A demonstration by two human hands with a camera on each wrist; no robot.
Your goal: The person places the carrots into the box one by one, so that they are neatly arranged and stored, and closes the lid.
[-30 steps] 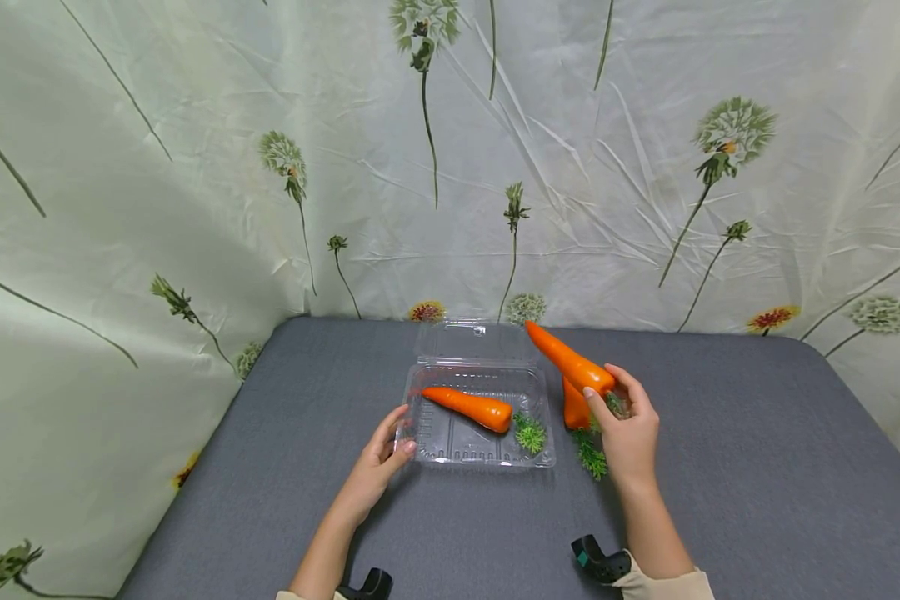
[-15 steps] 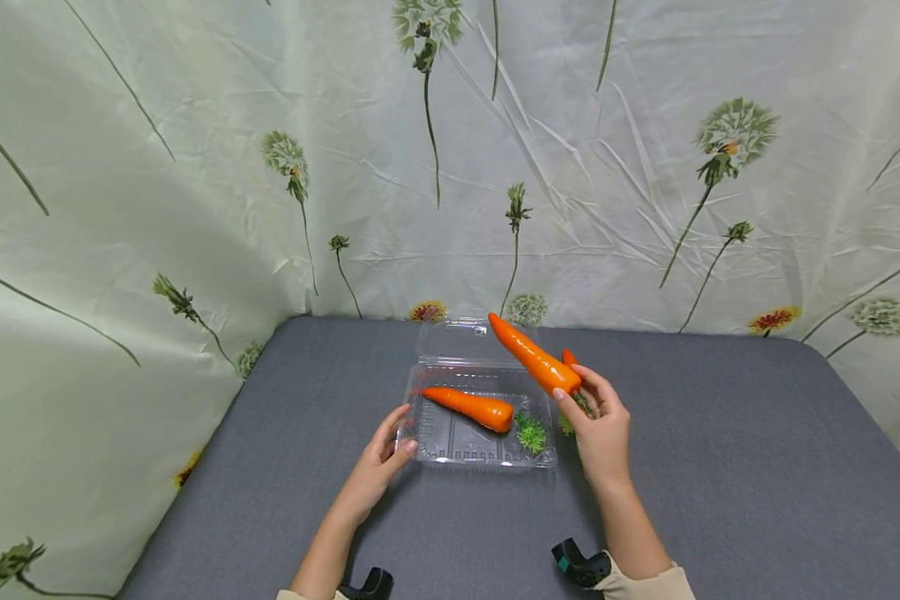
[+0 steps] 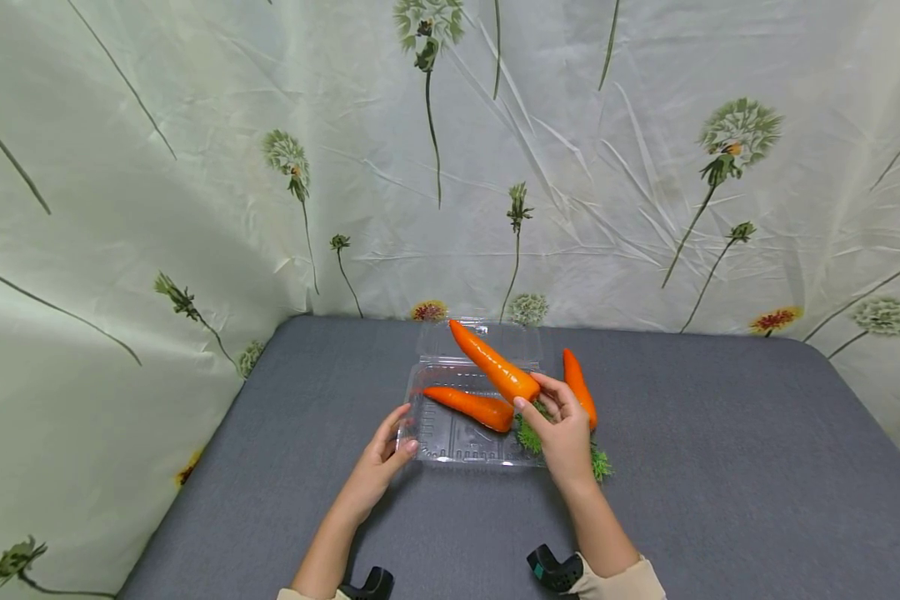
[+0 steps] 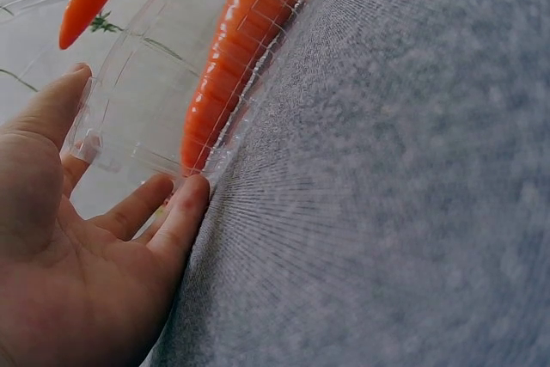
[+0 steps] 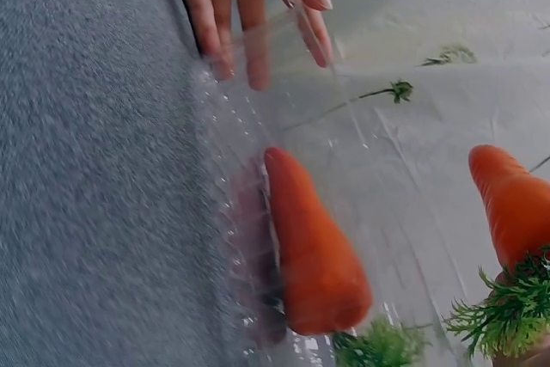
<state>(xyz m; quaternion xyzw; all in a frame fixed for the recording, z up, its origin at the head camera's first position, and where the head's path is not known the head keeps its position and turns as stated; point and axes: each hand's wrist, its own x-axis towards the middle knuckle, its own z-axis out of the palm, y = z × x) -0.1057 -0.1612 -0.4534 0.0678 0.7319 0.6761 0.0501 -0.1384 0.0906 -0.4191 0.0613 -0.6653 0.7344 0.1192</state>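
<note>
A clear plastic clamshell container [image 3: 457, 448] stands on the table with its lid [image 3: 435, 342] folded back. An orange carrot [image 3: 468, 406] lies inside, green tops at its right end. My left hand [image 3: 372, 471] holds the container's left side, thumb [image 4: 64, 100] at the rim and fingers along the wall. Over the container, my right hand [image 3: 567, 442] pinches a second carrot [image 3: 495, 362] near its leafy end [image 5: 511, 311]; its tip points up and left. A third carrot [image 3: 579, 385] lies on the table, right of the container, partly behind my right hand.
The grey cloth-covered table [image 3: 720, 467] extends to both sides. Behind it hangs a pale curtain [image 3: 607, 167] with a dandelion print. Black devices [image 3: 555, 571] are strapped at both wrists.
My right hand has carried its carrot leftward, from above the carrot on the table to over the container. The left hand has stayed at the container's left side.
</note>
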